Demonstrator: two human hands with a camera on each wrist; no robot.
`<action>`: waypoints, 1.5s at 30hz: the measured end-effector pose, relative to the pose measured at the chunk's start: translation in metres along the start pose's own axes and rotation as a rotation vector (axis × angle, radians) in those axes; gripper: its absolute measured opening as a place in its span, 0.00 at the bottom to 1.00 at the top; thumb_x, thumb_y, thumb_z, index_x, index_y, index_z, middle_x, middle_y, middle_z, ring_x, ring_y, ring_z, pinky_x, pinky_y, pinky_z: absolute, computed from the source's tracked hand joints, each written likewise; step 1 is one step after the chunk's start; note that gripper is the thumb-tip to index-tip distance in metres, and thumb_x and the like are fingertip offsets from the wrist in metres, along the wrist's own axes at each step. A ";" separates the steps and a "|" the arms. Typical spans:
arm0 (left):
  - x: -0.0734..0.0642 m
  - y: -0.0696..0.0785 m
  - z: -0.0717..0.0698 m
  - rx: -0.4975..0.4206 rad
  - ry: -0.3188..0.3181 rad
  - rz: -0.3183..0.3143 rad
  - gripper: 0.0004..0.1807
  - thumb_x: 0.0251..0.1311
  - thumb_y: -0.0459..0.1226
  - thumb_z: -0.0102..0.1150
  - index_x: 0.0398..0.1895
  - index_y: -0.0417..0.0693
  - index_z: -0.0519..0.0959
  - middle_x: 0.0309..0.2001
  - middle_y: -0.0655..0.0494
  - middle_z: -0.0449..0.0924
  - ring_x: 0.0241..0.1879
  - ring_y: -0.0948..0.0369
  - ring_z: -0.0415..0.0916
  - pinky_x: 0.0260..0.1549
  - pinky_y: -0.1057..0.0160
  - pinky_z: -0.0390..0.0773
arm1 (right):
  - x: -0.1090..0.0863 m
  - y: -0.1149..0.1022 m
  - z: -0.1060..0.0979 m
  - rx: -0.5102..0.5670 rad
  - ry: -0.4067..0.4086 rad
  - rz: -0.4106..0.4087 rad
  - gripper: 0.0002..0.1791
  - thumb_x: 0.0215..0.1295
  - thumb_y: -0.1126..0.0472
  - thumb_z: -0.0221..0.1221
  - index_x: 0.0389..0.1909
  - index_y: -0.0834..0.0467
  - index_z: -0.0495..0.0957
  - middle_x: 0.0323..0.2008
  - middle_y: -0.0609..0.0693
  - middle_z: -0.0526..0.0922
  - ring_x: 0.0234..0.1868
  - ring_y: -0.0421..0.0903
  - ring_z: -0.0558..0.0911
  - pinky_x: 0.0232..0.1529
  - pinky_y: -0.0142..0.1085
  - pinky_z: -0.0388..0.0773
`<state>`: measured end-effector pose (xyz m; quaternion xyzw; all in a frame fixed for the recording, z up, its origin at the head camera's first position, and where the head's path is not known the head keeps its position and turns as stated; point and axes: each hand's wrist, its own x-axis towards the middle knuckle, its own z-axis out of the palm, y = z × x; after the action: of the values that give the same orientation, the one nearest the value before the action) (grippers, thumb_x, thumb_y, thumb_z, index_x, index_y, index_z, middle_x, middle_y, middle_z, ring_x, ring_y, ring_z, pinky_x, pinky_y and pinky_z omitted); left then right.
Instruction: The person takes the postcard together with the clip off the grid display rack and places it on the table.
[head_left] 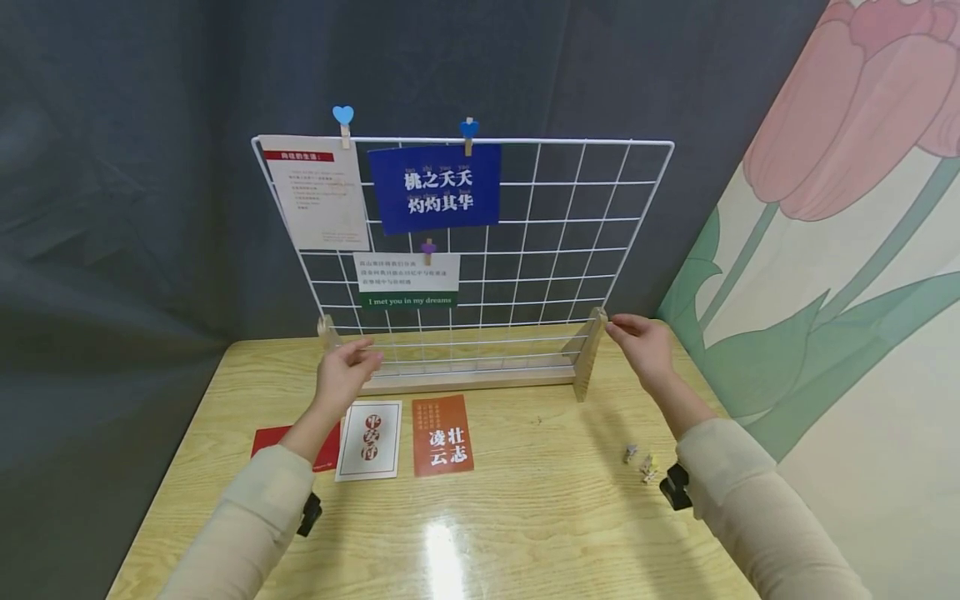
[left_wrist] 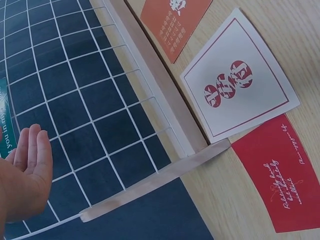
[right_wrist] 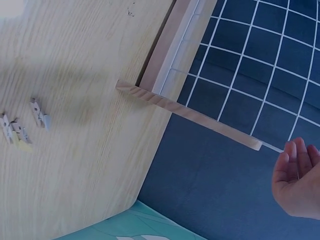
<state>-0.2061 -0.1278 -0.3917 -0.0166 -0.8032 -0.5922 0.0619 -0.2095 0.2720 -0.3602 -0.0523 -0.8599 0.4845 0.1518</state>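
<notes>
- Dark curtain: hangs behind the work, left and centre; wall with a tulip picture at the far right
- Tabletop: pale wood grain, glare spot near the front
- Wire grid: white, standing at the back of the tabletop, slotted in a wooden base with a side foot at each end
- Beige sheet and blue card: side by side on the upper left and middle of the grid, blue one slightly tilted
- White-and-green card: on the grid, below those two
- White card, orange card, red card: flat before the base; red partly under the white
- Left hand: in front of the grid's lower left; fingers relaxed, grip released
- Right hand: beside the right foot's top, fingertips by the grid's edge; fingers loosely bent, grip looks released, contact with wire unclear
- Loose clips: small cluster on the tabletop, right side
- Light-blue heart clip, darker blue clip, purple clip: at the top edges of the sheet, blue card and white-and-green card respectively
</notes>
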 end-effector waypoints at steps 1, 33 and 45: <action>0.000 0.000 0.000 -0.003 0.002 0.003 0.20 0.53 0.31 0.55 0.49 0.32 0.69 0.39 0.37 0.75 0.33 0.55 0.76 0.29 0.70 0.76 | 0.000 -0.001 0.001 0.009 -0.002 -0.003 0.16 0.57 0.64 0.54 0.42 0.72 0.73 0.40 0.65 0.76 0.30 0.30 0.72 0.33 0.24 0.70; 0.008 0.019 -0.002 0.028 0.003 0.031 0.19 0.53 0.31 0.55 0.49 0.35 0.70 0.38 0.39 0.76 0.34 0.55 0.75 0.28 0.72 0.75 | 0.007 -0.028 0.005 0.072 -0.016 -0.050 0.16 0.57 0.62 0.56 0.42 0.70 0.74 0.40 0.63 0.76 0.32 0.32 0.73 0.34 0.24 0.70; 0.011 0.025 -0.004 0.023 -0.003 0.052 0.20 0.53 0.33 0.56 0.50 0.36 0.70 0.38 0.41 0.76 0.34 0.57 0.75 0.30 0.73 0.74 | 0.012 -0.040 0.008 0.086 -0.013 -0.075 0.16 0.57 0.62 0.56 0.42 0.70 0.74 0.39 0.63 0.77 0.31 0.30 0.73 0.34 0.23 0.70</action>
<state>-0.2139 -0.1242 -0.3652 -0.0376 -0.8093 -0.5812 0.0762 -0.2208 0.2470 -0.3275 -0.0103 -0.8406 0.5154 0.1662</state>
